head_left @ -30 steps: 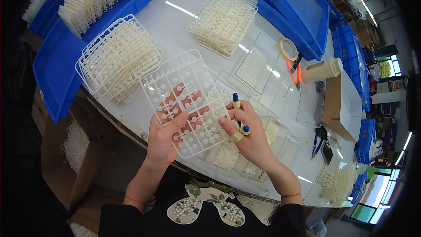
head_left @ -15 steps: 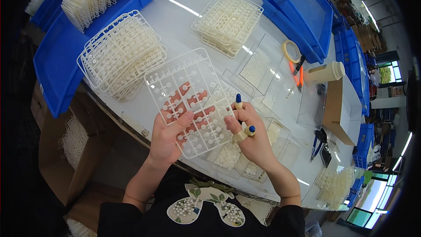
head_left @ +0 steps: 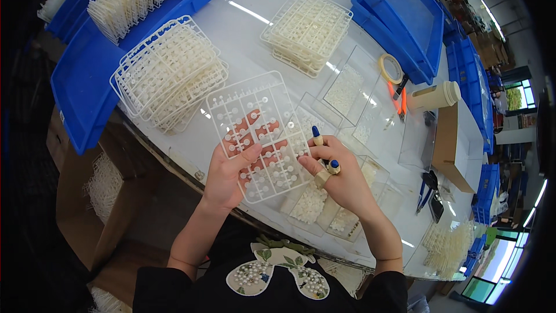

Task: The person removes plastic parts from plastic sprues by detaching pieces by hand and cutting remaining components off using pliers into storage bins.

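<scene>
My left hand (head_left: 223,177) grips a translucent white plastic sprue frame (head_left: 282,165), with the thumb on its face and the fingers spread behind it. Small round parts hang in rows from its bars. Beside the frame's right edge, my right hand (head_left: 347,185) is closed around a two-handled tool (head_left: 334,167) with cream grips and blue ends; its jaws are hidden. The right thumb tip is close to the frame's edge; contact is unclear. Below the hands stand clear trays (head_left: 351,233) holding small white pieces (head_left: 308,206).
Stacked sprue frames (head_left: 168,69) lie at the left, another stack (head_left: 310,29) farther back. Blue bins (head_left: 399,17) stand at far right, a blue tray (head_left: 87,87) at left. Tape (head_left: 391,68), orange-handled cutters (head_left: 399,101), a paper cup (head_left: 434,96) and black-and-blue pliers (head_left: 425,188) sit right.
The sprue frame has shifted slightly right in view and turned a little more upright. Most of the scene has shifted slightly right too. Both hands keep their holds.
</scene>
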`<move>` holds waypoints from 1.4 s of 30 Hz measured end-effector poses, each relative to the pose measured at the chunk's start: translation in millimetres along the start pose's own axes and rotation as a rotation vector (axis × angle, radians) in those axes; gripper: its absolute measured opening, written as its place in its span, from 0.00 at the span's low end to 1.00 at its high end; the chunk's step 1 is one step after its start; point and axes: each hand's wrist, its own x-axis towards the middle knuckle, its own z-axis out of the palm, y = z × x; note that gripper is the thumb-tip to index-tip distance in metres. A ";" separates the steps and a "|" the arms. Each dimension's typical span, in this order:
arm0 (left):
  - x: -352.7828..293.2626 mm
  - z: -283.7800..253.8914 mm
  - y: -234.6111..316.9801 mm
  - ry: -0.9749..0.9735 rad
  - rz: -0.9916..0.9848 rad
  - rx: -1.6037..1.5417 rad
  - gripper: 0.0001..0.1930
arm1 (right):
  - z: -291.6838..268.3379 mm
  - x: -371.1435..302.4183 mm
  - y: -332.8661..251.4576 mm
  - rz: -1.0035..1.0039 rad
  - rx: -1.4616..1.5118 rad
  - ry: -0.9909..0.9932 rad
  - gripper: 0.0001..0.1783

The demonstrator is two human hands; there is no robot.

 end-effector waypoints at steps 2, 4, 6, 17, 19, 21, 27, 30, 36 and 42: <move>-0.2 0.2 -0.6 -0.010 -0.001 0.006 0.27 | -1.4 -0.8 1.7 0.000 -0.013 -0.012 0.11; -0.6 0.5 -0.8 -0.017 -0.002 0.012 0.27 | -1.2 -1.7 1.9 0.001 -0.025 -0.024 0.11; -0.4 1.2 -0.3 -0.008 0.010 0.022 0.26 | 0.7 -2.6 0.0 -0.056 -0.127 0.027 0.10; -1.1 0.7 3.2 0.017 0.031 0.099 0.28 | 0.8 -3.1 5.6 -0.109 -0.126 0.024 0.11; 3.2 -0.7 3.2 0.019 0.013 0.080 0.29 | -3.4 -2.9 2.3 0.012 0.034 -0.025 0.12; 3.5 0.2 4.1 0.002 -0.006 0.046 0.27 | -4.6 -3.8 -0.2 0.059 0.066 -0.053 0.12; -2.1 5.0 1.6 -0.035 -0.033 0.028 0.29 | -8.9 -9.8 5.2 0.031 0.157 -0.061 0.11; -2.8 12.2 1.2 -0.048 -0.049 0.032 0.30 | -10.5 -16.7 -0.7 -0.015 0.152 0.005 0.09; -7.6 27.2 -11.5 -0.148 -0.212 -0.049 0.28 | -18.1 -52.3 1.6 -0.039 -0.002 0.120 0.09; -11.3 38.2 -21.0 -0.190 -0.314 -0.062 0.27 | -21.6 -76.6 5.1 -0.012 0.017 0.160 0.09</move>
